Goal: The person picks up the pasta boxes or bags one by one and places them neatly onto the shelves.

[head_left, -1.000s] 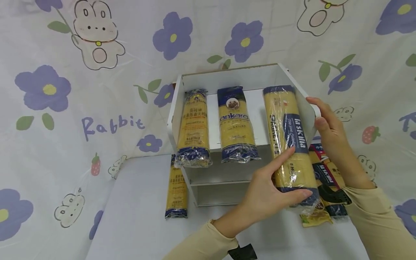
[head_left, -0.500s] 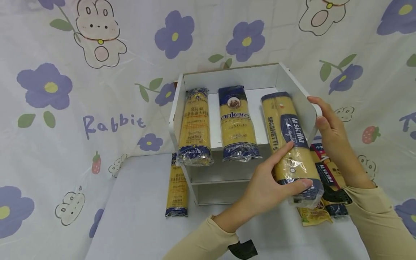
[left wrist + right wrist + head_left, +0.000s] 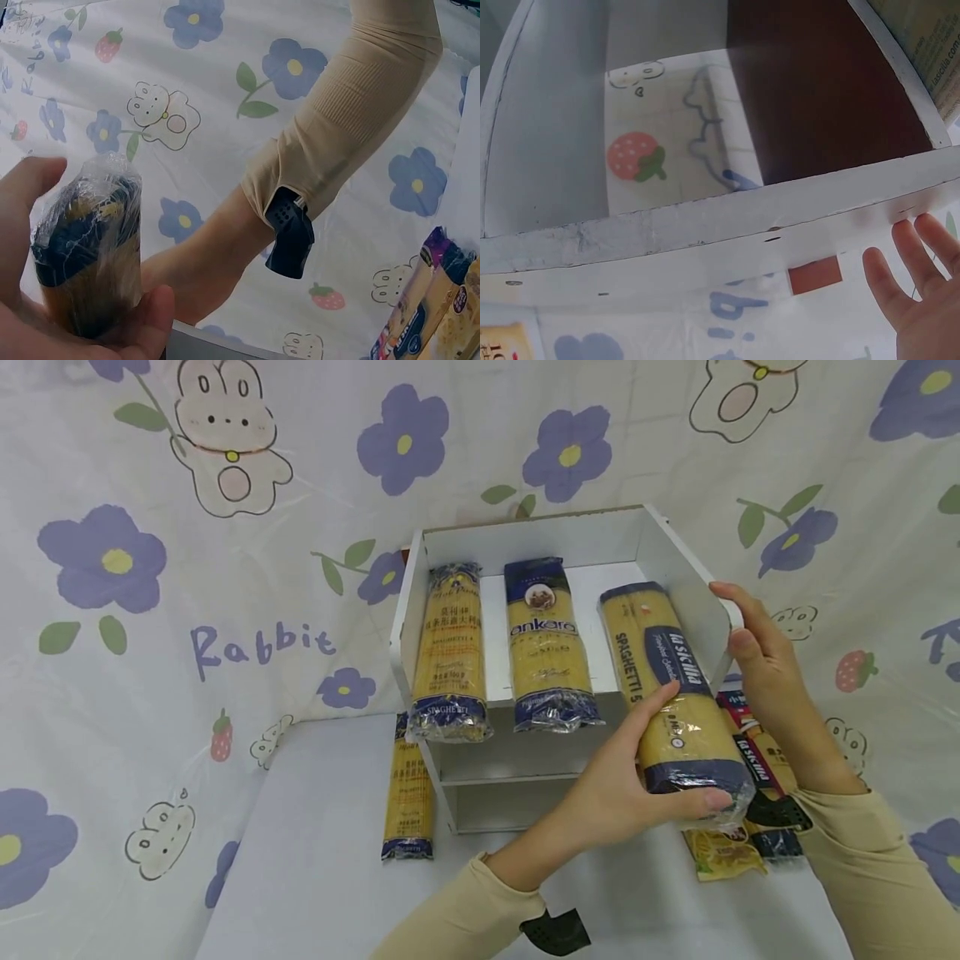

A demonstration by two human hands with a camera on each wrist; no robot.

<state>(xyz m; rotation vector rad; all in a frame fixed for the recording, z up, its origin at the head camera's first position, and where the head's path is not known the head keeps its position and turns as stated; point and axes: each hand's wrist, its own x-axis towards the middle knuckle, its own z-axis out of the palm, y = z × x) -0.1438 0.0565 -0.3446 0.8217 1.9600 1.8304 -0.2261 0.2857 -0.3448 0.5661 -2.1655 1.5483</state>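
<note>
1. A person's left hand [image 3: 630,785] grasps a La Sicilia spaghetti pack [image 3: 690,727], fingers on its side and thumb across its lower end; the pack slants into the right side of a white shelf unit's [image 3: 600,543] top tier, near end jutting past the front.
2. The right hand [image 3: 765,668] touches that unit's side panel at the front corner; whether its fingers clench the panel, one cannot tell.
3. Two packs appear settled on the top tier: a gold-and-blue spaghetti pack [image 3: 450,652] at left and an Ankara pack [image 3: 551,647] in the middle. The third looks nearly placed, but is not yet released.
4. On the counter [image 3: 322,827], another spaghetti pack [image 3: 408,793] lies left of the unit, while a red-and-dark La Sicilia pack [image 3: 757,760] and a yellow packet [image 3: 720,856] lie at right, partly hidden; whether these are to be shelved is unclear.
5. The side panel and the Ankara pack bound the slot, seemingly the main obstacles; a patterned cloth [image 3: 480,443] hangs behind.
</note>
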